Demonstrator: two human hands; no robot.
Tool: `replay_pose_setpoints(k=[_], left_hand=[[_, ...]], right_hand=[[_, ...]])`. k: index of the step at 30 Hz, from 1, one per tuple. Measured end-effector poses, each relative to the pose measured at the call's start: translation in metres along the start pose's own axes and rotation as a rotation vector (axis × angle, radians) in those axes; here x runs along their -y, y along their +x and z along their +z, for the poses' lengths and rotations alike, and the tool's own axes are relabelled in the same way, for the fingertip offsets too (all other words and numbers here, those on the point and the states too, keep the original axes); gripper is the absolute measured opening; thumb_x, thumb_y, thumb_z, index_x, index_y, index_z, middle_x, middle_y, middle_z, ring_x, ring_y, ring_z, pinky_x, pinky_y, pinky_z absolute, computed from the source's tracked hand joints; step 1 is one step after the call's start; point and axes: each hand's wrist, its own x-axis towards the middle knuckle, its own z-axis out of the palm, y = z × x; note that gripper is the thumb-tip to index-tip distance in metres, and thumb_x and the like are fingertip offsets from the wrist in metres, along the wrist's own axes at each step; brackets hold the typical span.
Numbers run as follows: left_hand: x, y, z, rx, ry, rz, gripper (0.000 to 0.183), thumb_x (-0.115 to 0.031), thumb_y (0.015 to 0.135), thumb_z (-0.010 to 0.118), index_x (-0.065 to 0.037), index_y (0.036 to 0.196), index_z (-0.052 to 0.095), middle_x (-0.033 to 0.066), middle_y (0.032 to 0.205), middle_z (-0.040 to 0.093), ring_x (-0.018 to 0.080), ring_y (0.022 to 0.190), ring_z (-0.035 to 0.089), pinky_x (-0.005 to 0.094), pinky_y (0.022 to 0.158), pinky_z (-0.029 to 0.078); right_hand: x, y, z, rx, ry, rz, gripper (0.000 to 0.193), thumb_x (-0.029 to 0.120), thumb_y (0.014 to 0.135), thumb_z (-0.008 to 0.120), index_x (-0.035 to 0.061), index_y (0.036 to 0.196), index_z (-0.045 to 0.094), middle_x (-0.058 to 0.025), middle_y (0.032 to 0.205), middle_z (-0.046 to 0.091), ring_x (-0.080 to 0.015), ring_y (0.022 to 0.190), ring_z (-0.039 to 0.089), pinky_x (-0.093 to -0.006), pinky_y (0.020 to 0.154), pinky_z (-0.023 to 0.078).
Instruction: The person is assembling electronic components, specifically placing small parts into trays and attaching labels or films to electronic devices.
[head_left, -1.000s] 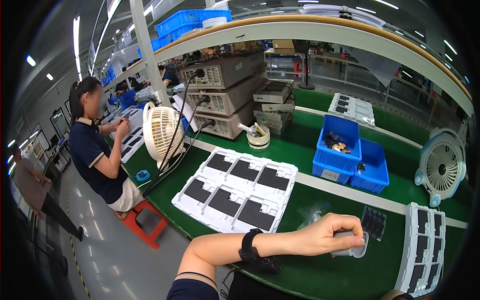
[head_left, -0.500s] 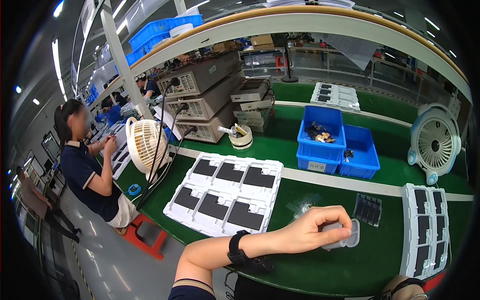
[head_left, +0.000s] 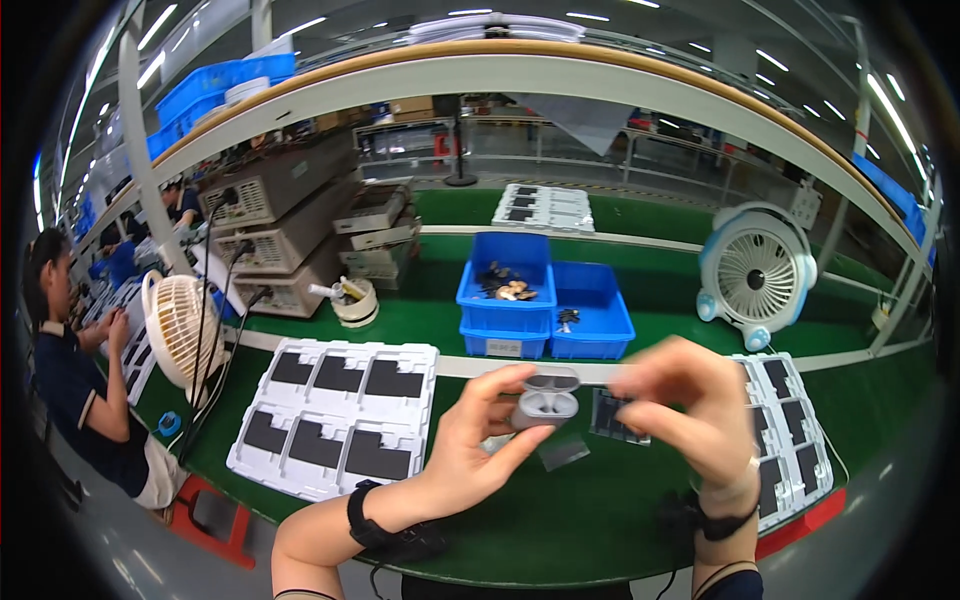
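My left hand (head_left: 485, 440) grips a small grey earbud charging case (head_left: 545, 405) between thumb and fingers, over the middle of the bench. Its rounded lid is up, and two hollows show in the body. To the right, my right hand (head_left: 690, 405) is raised and blurred by motion, thumb and forefinger apart with nothing visible between them. Behind that thumb lies a clear sheet of black pieces (head_left: 604, 415), partly covered. A small clear plastic film (head_left: 565, 454) rests on the green mat just below the case.
White trays of black pieces flank my hands, one left tray (head_left: 429, 400) and one right tray (head_left: 815, 445). Two stacked blue bins (head_left: 505, 325) and another blue bin (head_left: 592, 340) stand behind. Fans (head_left: 755, 278), grey instruments (head_left: 265, 235) and a seated co-worker (head_left: 80, 390) are farther out.
The view has swung right. My left hand has lifted the grey case, whose hollows now face me. My right hand has come up from the lower right edge to beside it.
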Motion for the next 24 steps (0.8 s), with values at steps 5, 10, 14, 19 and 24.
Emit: replay_pose_setpoints(k=[5,10,14,19,24], left_hand=[[0.001,0.003,0.004,-0.037,-0.018,0.03,0.06,0.004,0.078,0.066,-0.005,0.126,0.031,0.0119,0.108,0.053,0.021,0.101,0.059,0.0313,0.082,0.051],[0.003,0.004,-0.003,-0.044,0.148,0.052,0.06,0.003,0.075,0.068,-0.007,0.125,0.036,0.0084,0.102,0.054,0.0161,0.095,0.057,0.0262,0.07,0.05],[0.009,0.006,-0.001,-0.068,0.096,0.064,0.06,0.003,0.075,0.068,-0.007,0.125,0.037,0.0084,0.103,0.054,0.0157,0.095,0.055,0.0254,0.068,0.049],[0.008,0.009,-0.004,-0.061,0.114,0.007,0.059,0.002,0.076,0.066,-0.009,0.127,0.038,0.0094,0.109,0.052,0.0172,0.1,0.054,0.0275,0.073,0.051],[0.005,0.01,-0.007,0.006,0.148,-0.112,0.065,0.004,0.076,0.066,-0.009,0.131,0.035,0.0082,0.114,0.048,0.0173,0.108,0.048,0.0304,0.081,0.049]], right_hand=[[-0.036,0.022,0.005,0.348,0.197,0.22,0.055,0.009,0.069,0.078,-0.0022,0.116,0.054,-0.01,0.108,0.058,-0.0035,0.064,0.057,-0.0165,0.052,0.044],[-0.056,0.025,0.018,0.359,0.472,0.273,0.046,0.003,0.074,0.073,-0.0045,0.115,0.054,-0.0077,0.096,0.062,-0.0071,0.07,0.06,-0.0194,0.064,0.05],[-0.061,0.029,0.018,0.333,0.406,0.212,0.042,0.003,0.076,0.071,-0.0054,0.113,0.054,-0.0095,0.099,0.063,-0.0108,0.081,0.064,-0.0212,0.072,0.051],[-0.062,0.028,0.023,0.28,0.334,0.191,0.038,0.001,0.075,0.071,-0.0062,0.109,0.056,-0.0107,0.1,0.063,-0.0113,0.079,0.065,-0.0204,0.07,0.051],[-0.063,0.025,0.027,0.212,0.298,0.182,0.035,0.0,0.074,0.071,-0.007,0.105,0.058,-0.0116,0.098,0.064,-0.01,0.076,0.065,-0.0187,0.065,0.051]])
